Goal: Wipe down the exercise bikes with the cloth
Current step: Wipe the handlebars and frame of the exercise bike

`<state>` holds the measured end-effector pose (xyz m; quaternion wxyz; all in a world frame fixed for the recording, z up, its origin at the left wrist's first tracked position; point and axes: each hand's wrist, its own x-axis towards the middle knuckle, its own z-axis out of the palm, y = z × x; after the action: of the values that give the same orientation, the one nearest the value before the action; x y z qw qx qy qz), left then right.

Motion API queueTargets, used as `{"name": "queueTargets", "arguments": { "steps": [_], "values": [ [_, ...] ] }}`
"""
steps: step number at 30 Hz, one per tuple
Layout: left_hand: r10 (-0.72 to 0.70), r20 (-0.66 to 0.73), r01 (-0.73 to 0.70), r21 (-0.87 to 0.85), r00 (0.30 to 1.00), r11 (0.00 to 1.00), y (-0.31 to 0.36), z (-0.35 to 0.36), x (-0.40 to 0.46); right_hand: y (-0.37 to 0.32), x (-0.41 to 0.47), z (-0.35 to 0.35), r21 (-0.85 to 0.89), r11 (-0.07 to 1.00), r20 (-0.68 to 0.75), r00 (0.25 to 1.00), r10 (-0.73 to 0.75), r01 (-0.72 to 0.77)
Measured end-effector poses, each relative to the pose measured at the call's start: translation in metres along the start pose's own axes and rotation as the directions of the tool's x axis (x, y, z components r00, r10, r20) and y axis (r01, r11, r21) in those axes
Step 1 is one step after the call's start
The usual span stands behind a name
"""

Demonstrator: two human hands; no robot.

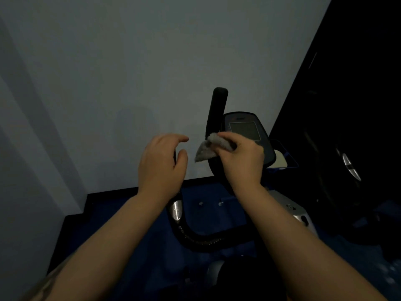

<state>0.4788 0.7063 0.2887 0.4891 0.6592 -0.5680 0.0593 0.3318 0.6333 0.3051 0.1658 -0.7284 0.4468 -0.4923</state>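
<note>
An exercise bike stands in front of me, with a black curved handlebar point(195, 237), an upright black grip point(218, 109) and a dark console with a grey screen point(245, 129). My right hand point(240, 159) is shut on a bunched grey cloth point(206, 148), held against the handlebar post just left of the console. My left hand point(162, 164) hovers to the left of the cloth, fingers curled and apart, holding nothing; it covers the left grip.
A pale wall point(130, 72) fills the space ahead and to the left. Blue floor point(206, 213) lies below the bike. A dark machine with a metallic part point(349, 166) stands close on the right. A blue-rimmed holder point(282, 161) sits beside the console.
</note>
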Motion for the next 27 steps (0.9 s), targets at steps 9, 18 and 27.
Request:
{"name": "queueTargets", "arguments": {
  "steps": [9,18,27],
  "values": [
    [-0.009,0.020,0.008,0.009,1.000,1.000,0.000,-0.002,0.001,-0.002,0.018,0.006,0.064,0.997,-0.073,0.997,-0.039,0.044],
    [-0.020,0.015,0.020,-0.012,1.000,1.000,0.003,-0.002,0.000,-0.022,0.060,0.008,0.123,0.968,-0.223,0.957,-0.186,0.217],
    [-0.010,-0.010,0.010,0.015,1.000,1.000,0.006,-0.004,0.000,-0.014,0.069,-0.010,0.384,0.923,-0.105,0.992,0.074,-0.028]
  ]
}}
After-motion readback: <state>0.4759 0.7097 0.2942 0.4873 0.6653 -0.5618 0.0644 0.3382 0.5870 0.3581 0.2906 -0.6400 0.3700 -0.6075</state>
